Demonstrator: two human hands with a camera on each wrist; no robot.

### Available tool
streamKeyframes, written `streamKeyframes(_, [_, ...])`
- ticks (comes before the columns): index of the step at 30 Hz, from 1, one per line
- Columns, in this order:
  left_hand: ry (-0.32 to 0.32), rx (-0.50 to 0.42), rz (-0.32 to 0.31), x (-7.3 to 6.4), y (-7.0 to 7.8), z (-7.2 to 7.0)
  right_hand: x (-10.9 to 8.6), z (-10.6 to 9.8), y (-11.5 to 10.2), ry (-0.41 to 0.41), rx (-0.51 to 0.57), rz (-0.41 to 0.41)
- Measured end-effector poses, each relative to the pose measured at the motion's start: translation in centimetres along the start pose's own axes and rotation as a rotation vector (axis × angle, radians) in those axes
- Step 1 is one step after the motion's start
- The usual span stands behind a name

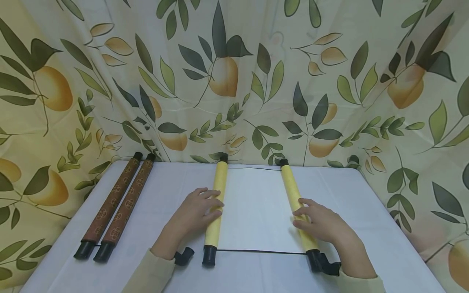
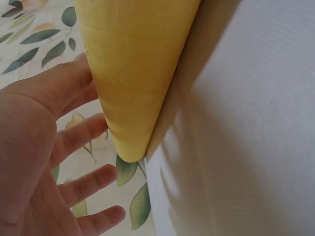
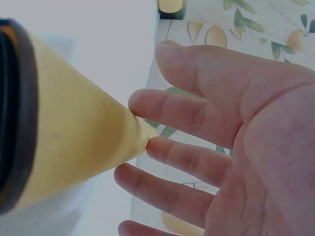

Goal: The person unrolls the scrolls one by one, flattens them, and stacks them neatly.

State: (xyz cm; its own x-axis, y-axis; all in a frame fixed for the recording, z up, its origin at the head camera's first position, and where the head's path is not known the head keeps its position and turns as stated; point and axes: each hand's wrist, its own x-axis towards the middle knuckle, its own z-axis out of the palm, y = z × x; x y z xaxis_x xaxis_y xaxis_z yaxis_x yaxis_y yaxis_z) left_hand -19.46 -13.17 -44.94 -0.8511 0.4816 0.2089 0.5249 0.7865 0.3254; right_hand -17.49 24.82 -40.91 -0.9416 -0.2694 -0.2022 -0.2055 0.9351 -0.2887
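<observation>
A scroll with two yellow rolls lies on the table, a white sheet (image 1: pixel 258 211) stretched between them. Black knobs cap both rolls. My left hand (image 1: pixel 194 209) is at the left yellow roll (image 1: pixel 220 177), its spread fingertips resting along the side and top. In the left wrist view, thumb and fingers of the left hand (image 2: pixel 54 152) reach the roll (image 2: pixel 135 73) without curling round it. On the right yellow roll (image 1: pixel 290 183) lie the fingertips of my right hand (image 1: pixel 322 221). The right wrist view shows nearly straight fingers (image 3: pixel 177 157) against that roll (image 3: pixel 74 132).
Left of the scroll lie two brown patterned rolls (image 1: pixel 111 201) with black ends, side by side. They lie on a white-covered table (image 1: pixel 176 179). A curtain (image 1: pixel 256 24) printed with leaves and fruit hangs behind the far edge and both sides.
</observation>
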Motion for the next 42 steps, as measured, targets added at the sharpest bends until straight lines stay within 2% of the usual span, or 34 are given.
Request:
streamKeyframes(7, [0.006,0.001,-0.004,0.0,-0.4,0.2,0.0,-0.1,0.4,-0.005,-0.013,-0.004])
streamKeyframes(16, [0.009,0.031,-0.022,0.1,-1.0,0.5,0.0,-0.3,0.3,-0.046,0.002,0.049])
streamKeyframes(31, [0.011,0.014,-0.054,-0.1,-1.3,0.0,-0.2,-0.7,0.8,-0.058,0.037,0.055])
streamKeyframes(42, [-0.013,0.009,-0.077,-0.2,-1.1,-0.6,0.0,-0.5,1.3,-0.059,0.048,0.080])
